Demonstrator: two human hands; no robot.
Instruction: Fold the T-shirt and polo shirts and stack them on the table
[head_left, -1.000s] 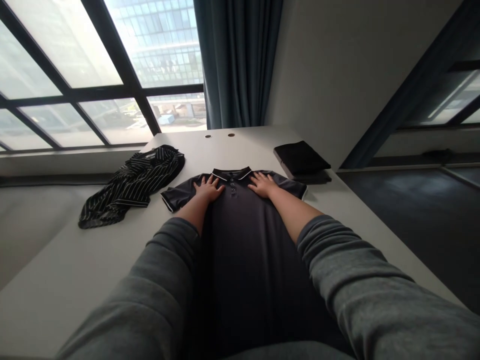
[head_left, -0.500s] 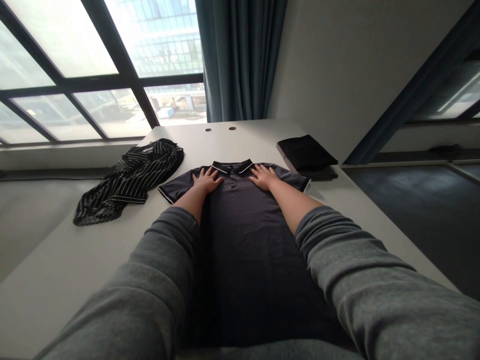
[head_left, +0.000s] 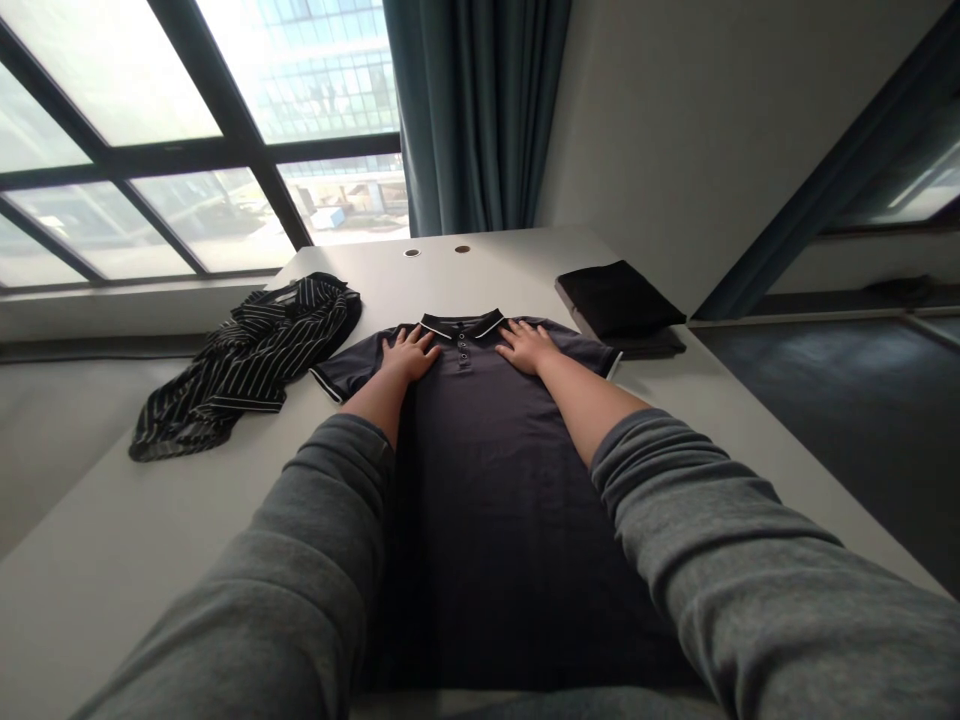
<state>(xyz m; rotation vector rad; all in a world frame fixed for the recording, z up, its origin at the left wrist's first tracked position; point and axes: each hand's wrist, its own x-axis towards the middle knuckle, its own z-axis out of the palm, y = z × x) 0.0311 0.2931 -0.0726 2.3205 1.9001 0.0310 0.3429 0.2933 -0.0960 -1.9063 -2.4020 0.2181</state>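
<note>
A dark grey polo shirt (head_left: 495, 480) lies spread front side up on the white table, its collar at the far end. White trim edges the collar and the short sleeves. On the shoulder left of the collar my left hand (head_left: 409, 355) rests flat, fingers spread. My right hand (head_left: 527, 347) lies the same way on the opposite shoulder, fingers stretched out. Neither hand grips the cloth. My forearms hide parts of the shirt's sides.
A crumpled black-and-white striped shirt (head_left: 251, 360) lies to the left on the white table (head_left: 225, 540). Folded dark clothes (head_left: 621, 300) are stacked at the right edge. Behind the table hang blue curtains (head_left: 476, 120) beside a window (head_left: 322, 90).
The view has shifted slightly. Both hands stay flat on the shirt's shoulders, and the shirt lies as before.
</note>
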